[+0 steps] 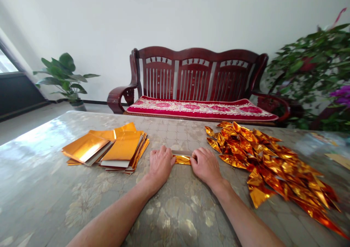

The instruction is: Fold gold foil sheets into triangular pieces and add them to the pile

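Note:
A narrow strip of gold foil paper (pixel 182 159) lies on the table (pixel 43 188) between my two hands. My left hand (pixel 160 165) presses down on its left end, fingers curled over it. Over the right end rests my right hand (pixel 205 164), fingers bent and closed on the strip. A stack of flat gold foil sheets (pixel 109 148) lies to the left of my left hand. To the right of my right hand spreads a heap of folded gold foil pieces (pixel 273 163).
A dark red wooden bench (pixel 197 79) with a red patterned cushion stands behind the table. A potted plant (pixel 64 75) is on the floor at the back left. Leafy plants (pixel 314 68) with purple flowers stand at the right.

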The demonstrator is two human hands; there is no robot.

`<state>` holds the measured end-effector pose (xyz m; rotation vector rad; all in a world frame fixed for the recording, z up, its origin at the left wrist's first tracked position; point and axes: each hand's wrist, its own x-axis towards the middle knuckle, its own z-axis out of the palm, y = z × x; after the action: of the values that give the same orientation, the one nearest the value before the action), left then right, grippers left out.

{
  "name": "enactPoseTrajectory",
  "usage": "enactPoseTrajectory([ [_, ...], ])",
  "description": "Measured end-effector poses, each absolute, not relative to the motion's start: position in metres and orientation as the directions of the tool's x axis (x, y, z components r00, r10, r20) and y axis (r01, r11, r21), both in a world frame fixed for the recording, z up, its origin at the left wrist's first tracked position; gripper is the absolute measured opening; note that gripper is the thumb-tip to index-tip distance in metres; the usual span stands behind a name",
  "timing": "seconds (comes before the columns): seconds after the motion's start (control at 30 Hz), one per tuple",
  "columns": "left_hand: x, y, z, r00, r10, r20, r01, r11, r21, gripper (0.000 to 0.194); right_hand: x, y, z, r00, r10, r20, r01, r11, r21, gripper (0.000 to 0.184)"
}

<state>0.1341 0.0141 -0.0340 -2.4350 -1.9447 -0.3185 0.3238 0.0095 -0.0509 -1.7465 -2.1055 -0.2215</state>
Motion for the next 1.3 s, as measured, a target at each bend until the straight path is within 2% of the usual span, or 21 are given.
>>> enactPoseTrajectory([
  [0.13,0.138,0.011,-0.033,0.205,0.939,0.275,0.969,-0.235,0.079,0.014,0.323,0.009,-0.050,-0.152,0.911,0.384,0.972,0.208,-0.109,0.011],
  [0.2,0.139,0.010,-0.035,0.261,0.915,0.307,0.955,-0.292,0.060,0.009,0.323,0.009,-0.049,-0.155,0.912,0.380,0.973,0.208,-0.103,0.010],
  [0.37,0.137,0.011,-0.039,0.577,0.777,0.250,0.770,-0.620,0.149,0.017,0.323,0.007,-0.047,-0.159,0.911,0.381,0.973,0.209,-0.095,0.010],
  [0.5,0.135,0.009,-0.036,0.683,0.703,0.199,0.681,-0.711,0.176,0.021,0.324,0.006,-0.047,-0.158,0.909,0.385,0.971,0.214,-0.107,0.008],
  [0.73,0.139,0.001,-0.034,0.698,0.702,0.140,0.702,-0.710,0.062,0.030,0.326,0.007,-0.048,-0.130,0.908,0.398,0.966,0.206,-0.155,0.006],
  [1.0,0.140,-0.005,-0.038,0.688,0.710,0.154,0.717,-0.697,0.014,0.037,0.335,0.010,-0.050,-0.061,0.909,0.412,0.963,0.162,-0.216,0.017],
  [1.17,0.144,-0.007,-0.040,0.668,0.729,0.149,0.738,-0.675,-0.003,0.037,0.333,0.004,-0.046,-0.138,0.869,0.476,0.955,0.245,-0.170,0.014],
  [1.3,0.147,-0.007,-0.041,0.659,0.737,0.151,0.746,-0.666,-0.005,0.033,0.325,-0.006,-0.041,-0.276,0.830,0.484,0.915,0.381,-0.132,0.013],
])
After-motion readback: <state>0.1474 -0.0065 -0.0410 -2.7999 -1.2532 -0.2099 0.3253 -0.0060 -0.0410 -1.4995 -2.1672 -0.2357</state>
